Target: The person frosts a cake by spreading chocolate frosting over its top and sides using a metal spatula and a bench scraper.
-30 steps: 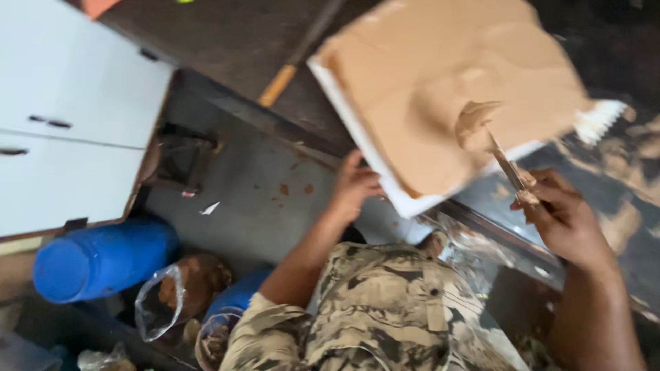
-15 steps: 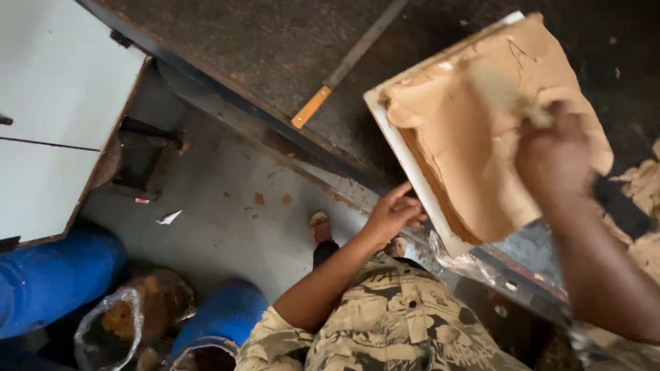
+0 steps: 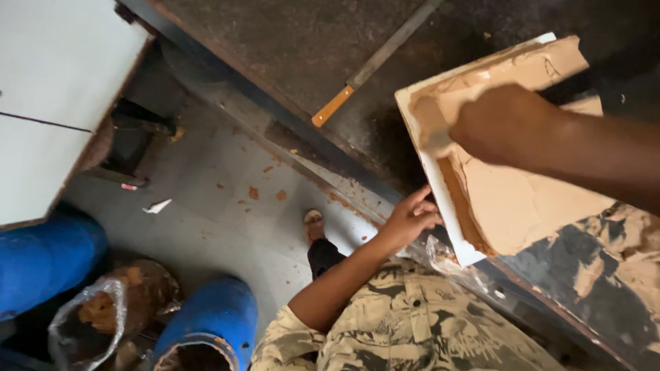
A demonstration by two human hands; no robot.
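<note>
left hand (image 3: 411, 218): fingers spread and resting against the lower left edge of the white board, steadying it; nothing is gripped inside them
right hand (image 3: 505, 124): closed around a scraping tool, knuckles facing the camera; the fingers themselves are hidden and the handle is not visible
scraper blade (image 3: 432, 130): a pale, blurred blade pokes out to the left of the right-hand fingers and lies against the brown layer
white board (image 3: 450, 227): tilted flat board, its white rim just right of the left-hand fingers, lying on the dark surface
brown paste (image 3: 522, 206): thick tan layer covering the board, under and below the right-hand fingers, cracked in places
surface (image 3: 289, 41): dark, stained metal bench, above and left of both hands
long knife (image 3: 375, 65): wooden handle and narrow blade, lying on the surface well to the upper left of the right-hand fingers
floor (image 3: 206, 220): grey, with brown crumbs, left of the left-hand fingers
blue barrels (image 3: 213, 312): far below and left of the left hand
plastic bag (image 3: 103, 309): between the barrels, brown material inside
</note>
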